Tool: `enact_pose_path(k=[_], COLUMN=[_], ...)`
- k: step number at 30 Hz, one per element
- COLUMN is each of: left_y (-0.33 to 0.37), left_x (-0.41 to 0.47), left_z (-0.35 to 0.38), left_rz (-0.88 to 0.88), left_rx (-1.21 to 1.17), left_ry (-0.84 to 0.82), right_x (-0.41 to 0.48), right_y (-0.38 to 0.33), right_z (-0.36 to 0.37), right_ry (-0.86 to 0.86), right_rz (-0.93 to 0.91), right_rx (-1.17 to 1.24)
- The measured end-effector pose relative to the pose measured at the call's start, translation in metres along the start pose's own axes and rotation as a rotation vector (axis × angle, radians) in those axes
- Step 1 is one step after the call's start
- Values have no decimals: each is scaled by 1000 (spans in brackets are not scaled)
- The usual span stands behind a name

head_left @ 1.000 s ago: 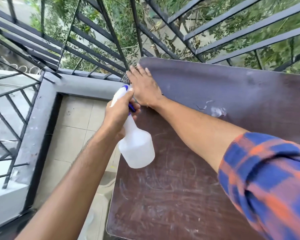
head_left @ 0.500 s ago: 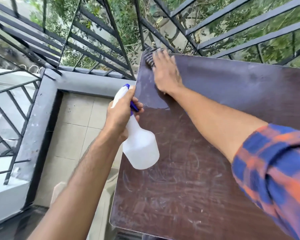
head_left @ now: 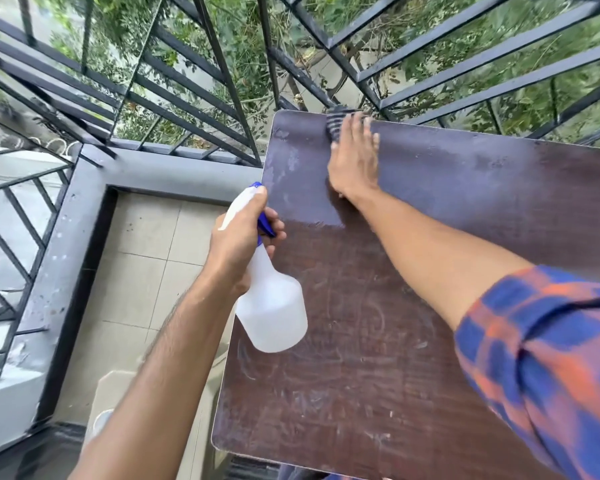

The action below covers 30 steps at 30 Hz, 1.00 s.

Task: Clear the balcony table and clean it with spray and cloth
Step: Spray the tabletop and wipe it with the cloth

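Note:
The dark brown balcony table [head_left: 413, 341] fills the right half of the view, its top streaked and scratched, with a wet dull patch near the far left corner. My right hand [head_left: 354, 161] lies flat on a striped grey cloth [head_left: 336, 124] at the table's far edge; most of the cloth is hidden under the hand. My left hand [head_left: 243, 237] holds a white spray bottle [head_left: 271, 306] with a blue trigger, tilted over the table's left edge, nozzle toward the far corner.
Black metal railing [head_left: 222, 98] runs close behind and to the left of the table, with foliage beyond. A grey ledge [head_left: 174, 178] borders the beige tiled floor [head_left: 136, 271] on the left. A pale object [head_left: 118, 393] sits on the floor beside the table's near left corner.
My right hand has slid the cloth from the far left corner to the right along the far edge, leaving a wiped patch. The left hand still holds the bottle in about the same place.

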<state>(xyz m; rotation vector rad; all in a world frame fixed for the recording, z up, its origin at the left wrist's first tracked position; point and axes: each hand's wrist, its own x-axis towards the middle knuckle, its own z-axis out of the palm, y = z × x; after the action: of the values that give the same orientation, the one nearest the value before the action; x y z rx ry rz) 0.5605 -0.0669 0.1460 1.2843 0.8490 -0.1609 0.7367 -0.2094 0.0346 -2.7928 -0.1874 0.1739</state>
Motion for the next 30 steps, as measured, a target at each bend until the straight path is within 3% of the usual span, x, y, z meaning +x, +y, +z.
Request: enact_pose_path(k=[3, 5, 7, 9, 13, 16, 18, 22, 24, 26, 30], left_y=[-5, -8, -10, -12, -15, -14, -13, -14, -15, -15, -19], left_x=[-3, -6, -8, -13, -23, -32, -38, -49, -53, -57, -63], left_z=[1, 4, 6, 11, 23, 33, 41, 56, 62, 66, 67], left_rz=[-7, 16, 14, -31, -52, -29, -24, -8, 2, -15, -22], left_rx=[19, 23, 25, 31, 45, 42, 32, 48, 34, 31, 33], left_ry=[4, -5, -26, -43, -80, -82, -70, -67, -73, -99, -111], right_x=[-42, -85, -105, -108, -83, -75, -89, -167, -196, -204, -159], right_y=[-44, -35, 3, 54, 145, 132, 99, 73, 101, 139, 193], right_z=[20, 24, 18, 3, -38, -40, -28, -3, -5, -15, -43], right_ry=[-130, -247, -235, -171, -2, 83, 74, -105, -144, -128, -19], right_rz=[-425, -691, -754, -578, 29, 290, 242, -340, -496, -426, 45], right_rx=[-60, -112, -92, -59, -21, -2, 1, -48, -95, -114, -39])
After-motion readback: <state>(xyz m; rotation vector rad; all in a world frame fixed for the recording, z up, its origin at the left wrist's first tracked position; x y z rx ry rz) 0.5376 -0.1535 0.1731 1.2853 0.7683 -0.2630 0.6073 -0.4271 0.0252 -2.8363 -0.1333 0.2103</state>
